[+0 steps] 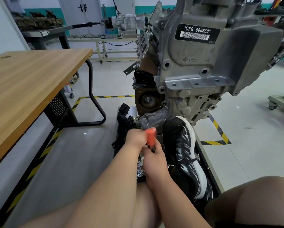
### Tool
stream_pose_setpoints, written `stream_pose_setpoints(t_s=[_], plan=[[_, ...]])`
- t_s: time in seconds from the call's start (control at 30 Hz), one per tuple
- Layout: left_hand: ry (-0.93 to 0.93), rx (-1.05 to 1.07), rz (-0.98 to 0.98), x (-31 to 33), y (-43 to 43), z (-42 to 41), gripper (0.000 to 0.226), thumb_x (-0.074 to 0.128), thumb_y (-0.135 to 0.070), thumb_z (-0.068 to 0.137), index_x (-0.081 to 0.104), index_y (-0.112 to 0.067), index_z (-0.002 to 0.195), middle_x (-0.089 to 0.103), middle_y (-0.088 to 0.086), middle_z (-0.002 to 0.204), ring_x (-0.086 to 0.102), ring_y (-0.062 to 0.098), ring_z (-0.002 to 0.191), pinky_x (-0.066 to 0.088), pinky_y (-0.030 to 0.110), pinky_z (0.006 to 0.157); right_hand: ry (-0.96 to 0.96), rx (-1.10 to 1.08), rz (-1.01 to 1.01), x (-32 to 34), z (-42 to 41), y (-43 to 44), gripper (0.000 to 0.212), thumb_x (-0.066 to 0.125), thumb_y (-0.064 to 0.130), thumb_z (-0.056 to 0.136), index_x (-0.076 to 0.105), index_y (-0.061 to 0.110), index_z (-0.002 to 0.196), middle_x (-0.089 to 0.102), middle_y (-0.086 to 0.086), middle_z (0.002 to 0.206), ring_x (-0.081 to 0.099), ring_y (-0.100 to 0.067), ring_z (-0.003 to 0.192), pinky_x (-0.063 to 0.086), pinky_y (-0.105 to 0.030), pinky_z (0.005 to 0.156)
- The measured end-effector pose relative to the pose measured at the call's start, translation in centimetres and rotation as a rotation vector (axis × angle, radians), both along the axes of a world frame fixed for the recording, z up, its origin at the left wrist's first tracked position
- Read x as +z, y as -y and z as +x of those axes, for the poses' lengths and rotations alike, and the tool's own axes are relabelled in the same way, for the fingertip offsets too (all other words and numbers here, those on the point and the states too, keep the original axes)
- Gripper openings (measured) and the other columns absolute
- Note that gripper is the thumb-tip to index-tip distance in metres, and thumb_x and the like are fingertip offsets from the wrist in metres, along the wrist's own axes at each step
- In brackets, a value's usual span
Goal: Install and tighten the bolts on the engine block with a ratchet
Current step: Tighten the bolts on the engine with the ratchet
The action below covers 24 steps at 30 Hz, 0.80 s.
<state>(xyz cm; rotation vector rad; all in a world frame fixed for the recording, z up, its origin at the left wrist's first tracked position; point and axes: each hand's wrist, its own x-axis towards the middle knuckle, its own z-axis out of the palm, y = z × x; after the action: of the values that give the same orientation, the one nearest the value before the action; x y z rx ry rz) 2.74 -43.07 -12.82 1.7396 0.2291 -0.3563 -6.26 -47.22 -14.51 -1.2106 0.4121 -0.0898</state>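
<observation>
Engine block (195, 66): grey cast metal, matt, with a grainy as-cast skin. Faces around the bolt holes look smoother.
Label (196, 32) on it: glossy black, white print.
Ratchet (149, 137): orange handle looks like smooth plastic, with a black end. The thin shaft is bare bright metal.
Table (31, 83): matt, smooth wood-grain top. Legs (97, 104) are black-coated metal tube, with a perforated black panel (57, 106) underneath.
Floor (253, 125): pale tiles, glossy, showing reflections.
Tape (220, 134) on the floor: yellow-black, scuffed.
Shoe (184, 145): black-and-white woven cloth upper, matt white sole.
Black parts (124, 119) at the foot of the block: matt, plastic by the look.
</observation>
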Motion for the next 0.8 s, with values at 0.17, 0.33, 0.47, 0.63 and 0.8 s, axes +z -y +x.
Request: stream_pose_setpoints(t_s=[0.17,0.33,0.47,0.63,0.8], plan=[[-0.137,-0.099,-0.124,0.5,-1.1,0.3,0.024,0.064,-0.028,0.09,0.069,-0.007,0.079,0.059,0.005,0.059,0.043,0.014,0.045,0.033,0.021,0.046,-0.041,0.056,0.071,0.6,-0.2,0.0,0.018,0.046,0.034,0.101,0.056,0.024,0.09,0.043,0.005,0.056,0.03,-0.008,0.041,0.031,-0.022,0.041],[-0.087,-0.048,-0.073,0.5,-0.1,0.3,0.019,0.075,-0.023,0.081,0.065,-0.009,0.074,0.058,0.008,0.064,0.059,0.024,0.06,0.05,0.029,0.059,0.017,-0.025,-0.018,0.3,0.0,0.0,0.036,0.05,0.019,0.097,0.053,0.033,0.129,0.068,0.004,0.102,0.065,-0.013,0.085,0.051,-0.03,0.075],[-0.079,-0.015,-0.039,0.4,-0.9,0.3,0.029,0.075,-0.035,0.079,0.067,-0.009,0.069,0.063,0.006,0.06,0.055,0.016,0.044,0.042,0.019,0.044,0.019,0.109,-0.054,0.7,-0.3,-0.3,0.013,0.047,0.027,0.101,0.059,0.026,0.101,0.052,0.007,0.065,0.045,-0.01,0.048,0.041,-0.026,0.049],[-0.139,-0.054,-0.122,0.9,-0.4,0.0,0.027,0.066,-0.029,0.088,0.065,-0.012,0.067,0.05,0.0,0.051,0.044,0.014,0.042,0.039,0.022,0.05,0.104,-0.071,-0.159,0.2,0.2,-0.2,0.031,0.05,0.021,0.098,0.057,0.032,0.126,0.067,0.008,0.098,0.062,-0.01,0.082,0.049,-0.029,0.077],[-0.155,-0.009,-0.056,0.7,-0.5,-0.3,0.039,0.072,-0.047,0.077,0.067,-0.011,0.065,0.055,0.005,0.041,0.046,0.018,0.029,0.037,0.018,0.038,0.045,-0.058,-0.334,0.5,-0.3,1.0,0.028,0.045,0.04,0.101,0.07,0.028,0.099,0.043,0.005,0.055,0.03,-0.008,0.039,0.03,-0.021,0.038]])
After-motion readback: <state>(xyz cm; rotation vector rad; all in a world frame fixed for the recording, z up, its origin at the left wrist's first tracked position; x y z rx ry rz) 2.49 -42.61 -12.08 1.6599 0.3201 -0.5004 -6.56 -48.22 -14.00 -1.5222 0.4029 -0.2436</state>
